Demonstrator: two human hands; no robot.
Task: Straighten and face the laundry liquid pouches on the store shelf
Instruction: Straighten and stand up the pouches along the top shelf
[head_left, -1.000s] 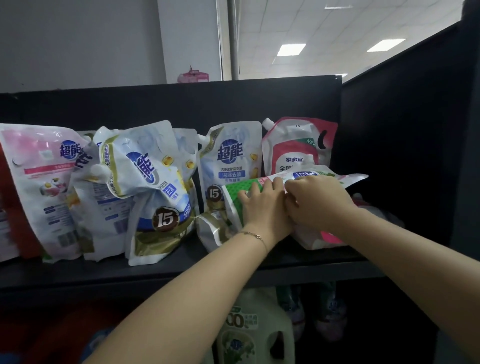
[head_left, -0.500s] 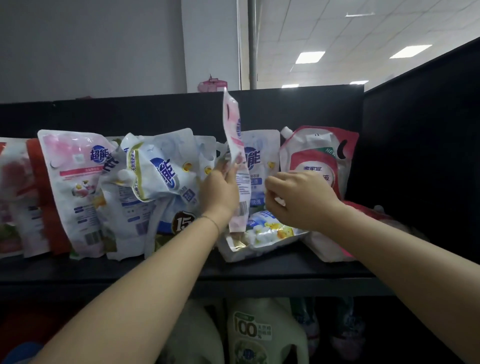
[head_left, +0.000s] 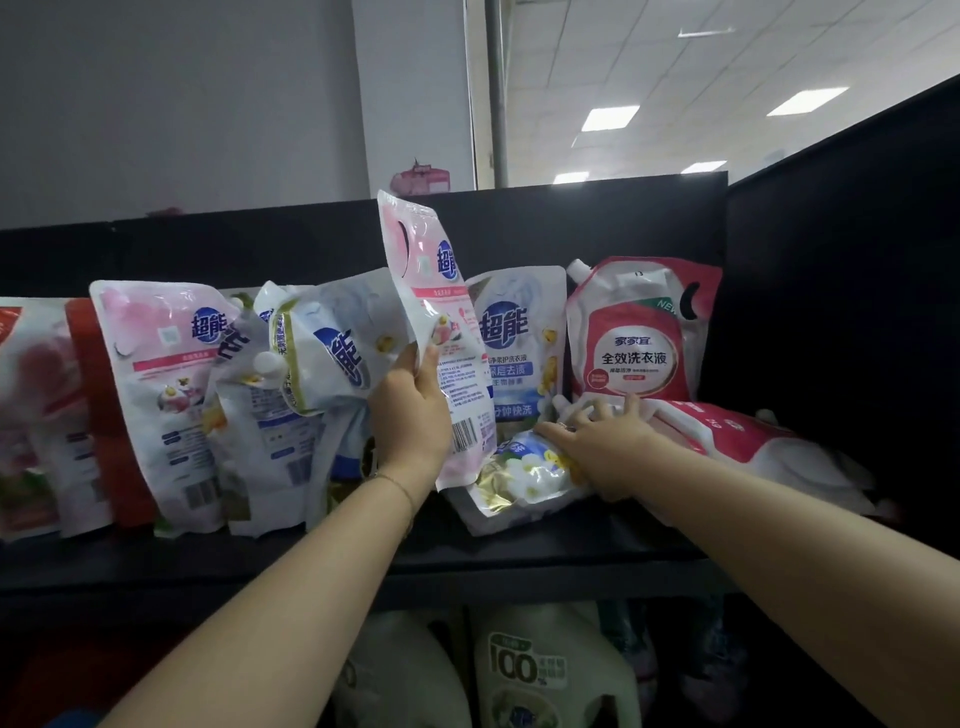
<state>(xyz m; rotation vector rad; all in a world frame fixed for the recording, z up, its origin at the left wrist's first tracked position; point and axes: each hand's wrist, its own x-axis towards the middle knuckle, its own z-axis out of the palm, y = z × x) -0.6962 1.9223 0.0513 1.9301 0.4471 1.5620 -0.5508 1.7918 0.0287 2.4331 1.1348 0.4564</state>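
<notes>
My left hand (head_left: 413, 415) grips a pink-and-white pouch (head_left: 434, 322) by its left edge and holds it upright, turned partly sideways, above the black shelf (head_left: 519, 551). My right hand (head_left: 602, 441) lies with fingers spread on a white pouch with a flower print (head_left: 519, 475) that lies flat on the shelf. Behind it stands a white and blue pouch (head_left: 519, 332). A red and white spouted pouch (head_left: 636, 332) stands at the right. Another red and white pouch (head_left: 737, 441) lies flat in the right corner.
Several more pouches lean crookedly at the left: a pink and white one (head_left: 161, 384) and white and blue ones (head_left: 317, 353). The black side wall (head_left: 841, 312) closes the shelf on the right. Large detergent jugs (head_left: 550, 670) stand on the lower shelf.
My left hand has lifted the pink-and-white pouch from the pile and turned it more to the front. My right hand has let go of it and reached forward onto the lying flower-print pouch.
</notes>
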